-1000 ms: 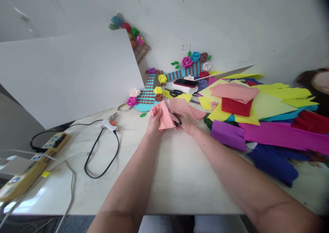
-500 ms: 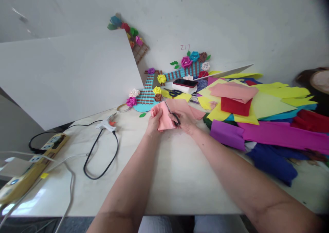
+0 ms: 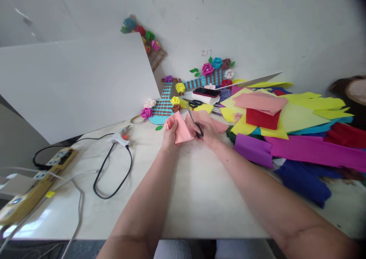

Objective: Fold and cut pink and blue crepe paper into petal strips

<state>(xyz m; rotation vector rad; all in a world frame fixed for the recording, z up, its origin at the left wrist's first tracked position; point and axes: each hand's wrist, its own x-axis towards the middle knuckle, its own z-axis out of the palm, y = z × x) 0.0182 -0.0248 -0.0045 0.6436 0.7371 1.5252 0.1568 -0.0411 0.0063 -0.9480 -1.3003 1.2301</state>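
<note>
Mid-frame, a left hand [image 3: 170,135] clamps a folded pink piece [image 3: 183,130], its thumb pressed down beside the rolled end. Just right of it, we find a right hand [image 3: 211,136] wrapped around the dark handles of a pair of scissors [image 3: 191,116], blades angled toward the top of the frame; whether they touch the piece, we cannot tell. Another pink sheet [image 3: 219,125] lies beneath and behind that hand, with a second pair of scissors [image 3: 195,103] above it.

The hazards, as we judge them, are modest. The layers could slide out of line if the left thumb eases off; the blades could nick the loose sheet, lying so close by. At left of centre rests a glue gun [image 3: 117,138] — its looped black cord [image 3: 113,196] could snag on a forearm swung wide.
</note>
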